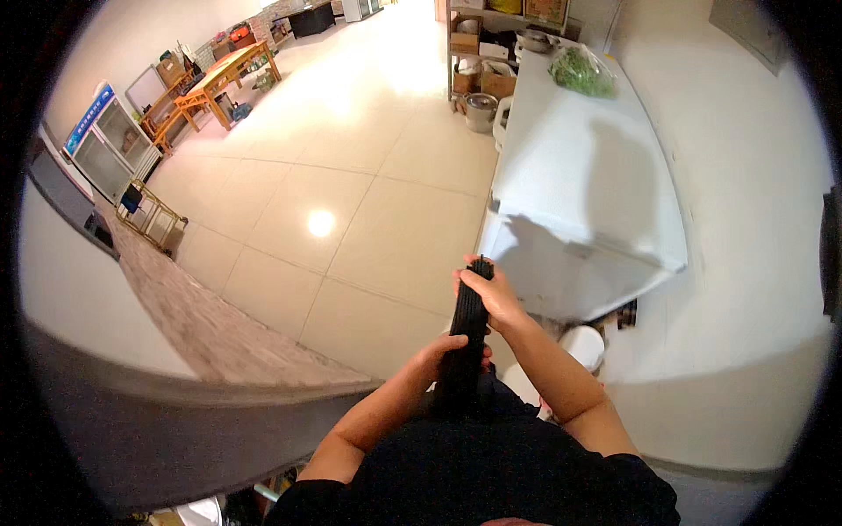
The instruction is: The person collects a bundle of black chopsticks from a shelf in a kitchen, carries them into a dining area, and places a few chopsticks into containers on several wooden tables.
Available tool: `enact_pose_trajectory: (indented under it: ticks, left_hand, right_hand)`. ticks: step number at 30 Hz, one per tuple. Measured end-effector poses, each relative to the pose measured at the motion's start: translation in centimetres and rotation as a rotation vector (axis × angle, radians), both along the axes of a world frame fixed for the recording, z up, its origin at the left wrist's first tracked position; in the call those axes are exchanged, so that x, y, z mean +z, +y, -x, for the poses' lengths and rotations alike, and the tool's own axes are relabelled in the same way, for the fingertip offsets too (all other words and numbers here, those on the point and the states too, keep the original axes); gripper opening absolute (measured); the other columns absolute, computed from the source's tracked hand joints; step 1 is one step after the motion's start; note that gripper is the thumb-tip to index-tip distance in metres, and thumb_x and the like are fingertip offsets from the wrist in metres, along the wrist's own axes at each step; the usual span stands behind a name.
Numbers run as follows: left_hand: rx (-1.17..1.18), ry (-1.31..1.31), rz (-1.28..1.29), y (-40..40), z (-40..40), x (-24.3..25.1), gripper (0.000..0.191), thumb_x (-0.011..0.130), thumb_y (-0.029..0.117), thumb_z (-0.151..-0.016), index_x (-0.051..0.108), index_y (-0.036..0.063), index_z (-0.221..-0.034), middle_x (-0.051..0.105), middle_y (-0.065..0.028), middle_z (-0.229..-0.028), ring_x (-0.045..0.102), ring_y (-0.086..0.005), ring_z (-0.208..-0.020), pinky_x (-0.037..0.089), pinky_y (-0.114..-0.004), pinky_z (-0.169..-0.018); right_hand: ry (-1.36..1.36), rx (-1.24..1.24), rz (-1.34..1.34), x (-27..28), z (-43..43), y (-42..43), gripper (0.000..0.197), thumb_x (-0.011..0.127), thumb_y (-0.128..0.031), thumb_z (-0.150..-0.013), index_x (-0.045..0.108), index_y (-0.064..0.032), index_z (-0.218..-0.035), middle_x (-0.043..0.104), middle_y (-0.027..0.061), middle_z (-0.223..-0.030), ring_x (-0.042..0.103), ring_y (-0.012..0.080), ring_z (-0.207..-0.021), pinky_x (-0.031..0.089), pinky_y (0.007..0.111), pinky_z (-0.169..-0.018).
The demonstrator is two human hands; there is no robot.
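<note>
A bundle of thin black sticks or rods [470, 312] stands out in front of my black shirt, its far end pointing away from me. Around the bundle near that far end is my right hand [493, 289], thumb on top. Closer to my body, my left hand [454, 352] grips the same bundle, with its thumb on top and some fingertips showing on the far side. What the rods are made of cannot be told, and the bundle's near end blends into my dark clothing.
To the right, a white chest freezer or cabinet [566, 171] stands by the wall, bearing a bag of green vegetables [582, 72]. A shelf [482, 13] with boxes and a metal pot [481, 110] are beyond. A wooden table [227, 66], glass-door fridge [112, 148] and metal trolley [151, 214] stand left.
</note>
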State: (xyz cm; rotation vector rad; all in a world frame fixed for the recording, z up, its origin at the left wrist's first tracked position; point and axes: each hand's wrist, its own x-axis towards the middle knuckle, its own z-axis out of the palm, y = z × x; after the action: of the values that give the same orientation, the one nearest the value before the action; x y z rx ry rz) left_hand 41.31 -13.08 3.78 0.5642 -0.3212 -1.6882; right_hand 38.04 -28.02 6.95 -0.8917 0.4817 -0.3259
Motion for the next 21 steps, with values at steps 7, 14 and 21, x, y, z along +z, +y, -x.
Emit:
enact_pose_trajectory:
  ticks: [7,14,21]
  left_hand:
    - [0.268,-0.010,-0.099,-3.4,-10.3,2.4,0.060,0.057,0.034,-0.072,0.035,0.0012,-0.117,0.052,-0.0153,-0.095,0.052,-0.0266,-0.088,0.041,-0.042,-0.082]
    - [0.527,0.060,-0.121,-5.2,-22.1,1.3,0.058,0.058,0.031,-0.071,0.035,0.0023,-0.116,0.052,-0.0137,-0.092,0.051,-0.0243,-0.085,0.041,-0.040,-0.081]
    - [0.507,-0.077,-0.234,-9.1,-37.8,4.1,0.055,0.058,0.028,-0.072,0.036,0.0014,-0.115,0.052,-0.0128,-0.088,0.053,-0.0242,-0.083,0.043,-0.038,-0.079]
  right_hand:
    - [-0.147,0.244,0.599,1.6,-15.8,-6.5,0.032,0.048,-0.021,-0.084,0.049,-0.0032,-0.111,0.054,0.0111,-0.105,0.052,0.0163,-0.093,0.042,0.029,-0.079]
    - [-0.056,0.830,0.734,-0.4,-32.7,-8.3,0.031,0.041,-0.023,-0.088,0.060,0.0012,-0.090,0.062,0.0080,-0.086,0.057,0.0137,-0.082,0.043,0.026,-0.077]
    - [-0.077,0.258,0.563,-2.9,-47.2,-10.3,0.043,0.051,-0.025,-0.084,0.045,0.0032,-0.115,0.059,0.0099,-0.093,0.055,0.0141,-0.083,0.043,0.027,-0.077]
